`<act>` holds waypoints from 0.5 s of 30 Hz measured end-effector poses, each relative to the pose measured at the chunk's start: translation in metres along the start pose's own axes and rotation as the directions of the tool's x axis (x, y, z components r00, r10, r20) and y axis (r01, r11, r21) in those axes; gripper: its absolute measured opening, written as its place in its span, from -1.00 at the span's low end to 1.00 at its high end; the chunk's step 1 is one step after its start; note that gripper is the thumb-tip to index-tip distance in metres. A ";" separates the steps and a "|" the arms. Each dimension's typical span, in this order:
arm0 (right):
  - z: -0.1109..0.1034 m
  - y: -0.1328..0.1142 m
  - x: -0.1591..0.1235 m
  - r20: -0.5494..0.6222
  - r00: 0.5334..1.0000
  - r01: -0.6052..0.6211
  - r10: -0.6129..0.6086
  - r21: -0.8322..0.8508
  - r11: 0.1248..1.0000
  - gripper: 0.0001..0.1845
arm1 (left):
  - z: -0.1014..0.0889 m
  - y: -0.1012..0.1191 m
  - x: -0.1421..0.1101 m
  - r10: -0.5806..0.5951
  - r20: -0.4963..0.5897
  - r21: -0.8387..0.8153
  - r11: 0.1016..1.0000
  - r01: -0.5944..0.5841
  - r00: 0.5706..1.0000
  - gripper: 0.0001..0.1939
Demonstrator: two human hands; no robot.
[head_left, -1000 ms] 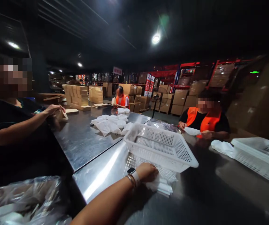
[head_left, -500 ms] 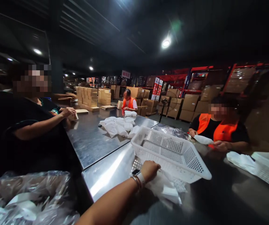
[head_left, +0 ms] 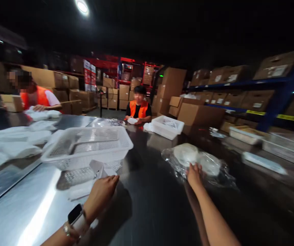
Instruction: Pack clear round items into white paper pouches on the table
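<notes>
My left hand (head_left: 102, 192), with a watch on its wrist, is closed on a thin white bag (head_left: 99, 168) with a dark printed mark. That bag is in front of a white perforated plastic basket (head_left: 116, 155); the hand covers part of it. My right hand (head_left: 195, 175) reaches out to the right with its fingers apart, at the near edge of a clear plastic bag (head_left: 217, 176). Round whitish items (head_left: 185, 152) show through the clear plastic. Both hands are above a shiny metal table (head_left: 152, 208).
Several white bags (head_left: 11, 143) are piled at the left. A second white basket (head_left: 166, 128) stands farther back, near a co-worker in an orange vest (head_left: 143, 111). Another co-worker (head_left: 38, 97) sits at the left. Shelves with cartons (head_left: 220, 99) and plastic bins (head_left: 287, 147) are at the right.
My view has swung to the right. My right hand has come into view at the clear plastic bag. My left hand remains near the basket, with the white bag at its fingers.
</notes>
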State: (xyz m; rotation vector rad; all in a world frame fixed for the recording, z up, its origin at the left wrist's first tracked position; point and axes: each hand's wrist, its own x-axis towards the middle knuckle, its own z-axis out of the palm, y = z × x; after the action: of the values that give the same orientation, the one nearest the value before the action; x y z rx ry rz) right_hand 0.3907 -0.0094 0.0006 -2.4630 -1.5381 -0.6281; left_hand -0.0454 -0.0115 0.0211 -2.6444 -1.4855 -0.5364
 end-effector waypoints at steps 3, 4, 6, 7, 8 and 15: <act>0.006 -0.001 0.000 0.036 0.995 -0.090 0.093 -0.090 0.992 -0.49 | 0.003 0.002 -0.004 0.026 -0.020 0.114 0.993 -0.023 0.999 -0.55; 0.007 -0.007 0.003 0.037 0.995 -0.089 0.093 -0.107 0.990 -0.49 | 0.003 -0.001 -0.004 0.030 -0.046 0.158 0.987 -0.023 0.999 -0.53; 0.006 -0.017 0.013 0.028 0.996 -0.079 0.084 -0.135 0.988 -0.49 | 0.004 -0.010 -0.003 0.037 -0.111 0.213 0.977 -0.013 0.993 -0.47; 0.004 -0.020 0.019 0.023 0.997 -0.064 0.068 -0.145 0.987 -0.49 | 0.004 -0.016 -0.003 0.045 -0.150 0.230 0.973 -0.009 0.988 -0.45; 0.002 -0.021 0.026 0.025 0.999 -0.037 0.041 -0.150 0.988 -0.48 | 0.004 -0.022 -0.002 0.061 -0.201 0.245 0.969 -0.010 0.978 -0.44; -0.012 0.019 0.072 0.155 0.957 0.256 -0.246 -0.047 0.966 -0.51 | -0.021 -0.042 -0.007 0.297 -0.684 0.292 0.948 -0.123 0.667 -0.42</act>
State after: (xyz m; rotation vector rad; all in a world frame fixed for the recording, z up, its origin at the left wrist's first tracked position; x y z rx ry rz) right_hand 0.4319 0.0360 0.0442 -2.4307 -1.9395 -0.5525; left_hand -0.0893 0.0006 0.0332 -1.9904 -0.9009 -1.1405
